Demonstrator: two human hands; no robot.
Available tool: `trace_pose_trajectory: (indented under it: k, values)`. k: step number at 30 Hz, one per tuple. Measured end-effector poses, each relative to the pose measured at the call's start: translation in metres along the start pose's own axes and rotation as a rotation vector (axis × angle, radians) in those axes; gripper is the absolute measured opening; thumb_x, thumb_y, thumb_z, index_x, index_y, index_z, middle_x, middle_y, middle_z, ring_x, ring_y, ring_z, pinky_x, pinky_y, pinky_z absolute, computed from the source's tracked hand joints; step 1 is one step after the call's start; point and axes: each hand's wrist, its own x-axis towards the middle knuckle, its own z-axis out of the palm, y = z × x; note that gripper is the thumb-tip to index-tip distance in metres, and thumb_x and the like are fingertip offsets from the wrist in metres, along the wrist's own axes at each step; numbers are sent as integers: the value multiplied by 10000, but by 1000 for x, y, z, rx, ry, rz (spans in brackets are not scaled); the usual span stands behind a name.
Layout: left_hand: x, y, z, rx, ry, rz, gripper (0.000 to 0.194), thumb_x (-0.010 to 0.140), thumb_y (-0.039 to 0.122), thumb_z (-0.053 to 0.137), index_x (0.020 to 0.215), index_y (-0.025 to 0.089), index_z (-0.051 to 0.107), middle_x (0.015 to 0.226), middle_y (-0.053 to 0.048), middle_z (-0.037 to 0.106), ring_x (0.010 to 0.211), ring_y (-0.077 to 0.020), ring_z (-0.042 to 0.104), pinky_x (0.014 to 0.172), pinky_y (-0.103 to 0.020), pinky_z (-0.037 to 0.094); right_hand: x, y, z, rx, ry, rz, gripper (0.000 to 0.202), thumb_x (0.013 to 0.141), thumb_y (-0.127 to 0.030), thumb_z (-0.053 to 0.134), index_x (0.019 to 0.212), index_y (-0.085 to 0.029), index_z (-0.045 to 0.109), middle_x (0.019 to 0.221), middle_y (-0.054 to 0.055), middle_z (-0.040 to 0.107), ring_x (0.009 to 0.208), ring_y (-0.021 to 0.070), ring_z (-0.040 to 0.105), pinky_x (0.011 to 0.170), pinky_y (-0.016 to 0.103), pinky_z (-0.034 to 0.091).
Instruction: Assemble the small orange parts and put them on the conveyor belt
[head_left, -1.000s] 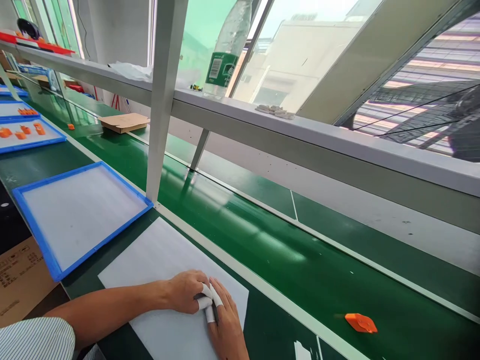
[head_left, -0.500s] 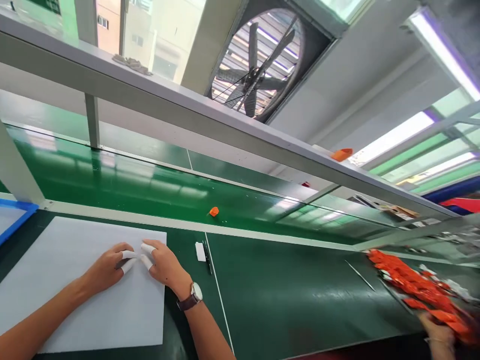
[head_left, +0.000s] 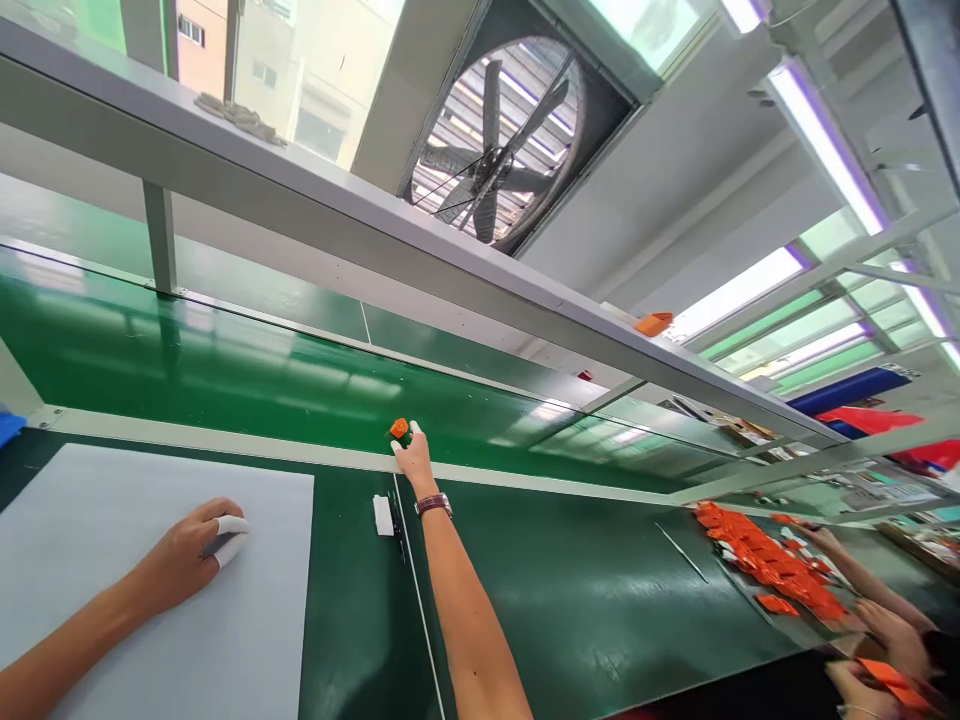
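Note:
Over the green belt, my right hand reaches out with thumb and fingers apart, beside a small orange piece. White covers are on its fingertips, and a watch is on the wrist. On the large white sheet at the left rests my left hand, its covered thumb and forefinger stretched forward with a gap between them and nothing visible in it. A small white block lies on the dark green table between the sheet and my right forearm.
A pale rail separates table and belt. At the right lie many orange pieces and a thin rod. Another person's hands work at the lower right. A long shelf beam crosses above the belt.
My right hand has left the sheet and moved forward and right to the orange piece. My left hand stays on the sheet. The view has shifted slightly to the right.

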Motion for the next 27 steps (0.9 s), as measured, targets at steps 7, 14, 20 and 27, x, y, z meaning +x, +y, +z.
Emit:
trace_pose_trajectory:
  k: [7, 14, 20, 27]
  values:
    - [2, 8, -1, -28, 30, -4, 330, 754, 22, 444, 901, 232, 652, 1078, -37, 679, 923, -176, 673, 763, -244, 552, 22, -9, 13, 116, -93, 86, 752, 730, -245, 626, 1449, -109, 452, 1291, 164, 644, 1181, 281, 624, 1091, 453, 443]
    - [4, 7, 4, -105, 62, 18, 232, 854, 109, 498, 947, 221, 678, 1030, -62, 680, 916, -194, 666, 774, -287, 557, -60, -89, 7, 371, -452, -137, 691, 757, -261, 730, 1415, -218, 522, 1213, 82, 704, 1090, 239, 683, 1018, 456, 523]
    - [12, 27, -10, -483, 39, -220, 286, 909, 343, 582, 1159, 227, 659, 1052, -76, 713, 928, -217, 685, 814, -351, 559, -153, -169, 7, 428, -862, -441, 674, 869, -175, 652, 1488, -308, 419, 1273, 61, 663, 1147, 219, 641, 1069, 495, 479]
    - [9, 49, -42, -985, -198, -353, 301, 880, 339, 659, 1139, 187, 676, 1024, -90, 723, 865, -199, 686, 729, -313, 540, -185, -202, 19, 412, -836, -563, 678, 855, -64, 556, 1456, -362, 456, 1443, 45, 520, 1204, 212, 600, 1044, 431, 520]
